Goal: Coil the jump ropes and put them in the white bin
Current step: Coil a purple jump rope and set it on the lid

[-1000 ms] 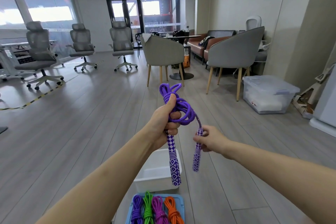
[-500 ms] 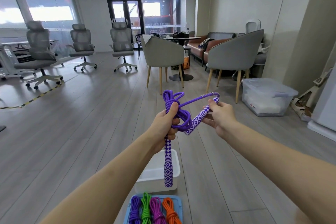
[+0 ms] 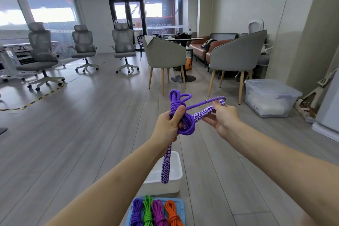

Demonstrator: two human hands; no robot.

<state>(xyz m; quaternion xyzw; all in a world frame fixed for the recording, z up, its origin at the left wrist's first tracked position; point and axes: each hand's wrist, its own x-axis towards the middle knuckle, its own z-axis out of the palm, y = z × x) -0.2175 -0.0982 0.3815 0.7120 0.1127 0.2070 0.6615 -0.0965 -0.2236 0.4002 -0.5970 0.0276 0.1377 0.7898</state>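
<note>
My worry is the wrap loosening: if I feed the patterned handle (image 3: pixel 205 113) through the coil crookedly, the purple jump rope (image 3: pixel 180 115) at frame centre could spring apart and need recoiling. My left hand (image 3: pixel 167 126) is closed around the bundled loops, thumb pressed on top — the second handle (image 3: pixel 166 166) dangles below it, over the white bin (image 3: pixel 174 187) at lower centre. My right hand (image 3: pixel 222 118) pinches the patterned handle near its end, fingers curled. Four coiled ropes sit in the blue tray (image 3: pixel 181 207) at the bottom edge.

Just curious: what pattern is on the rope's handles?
Purple-and-white diamonds on the handles, clearest in the head view.
</note>
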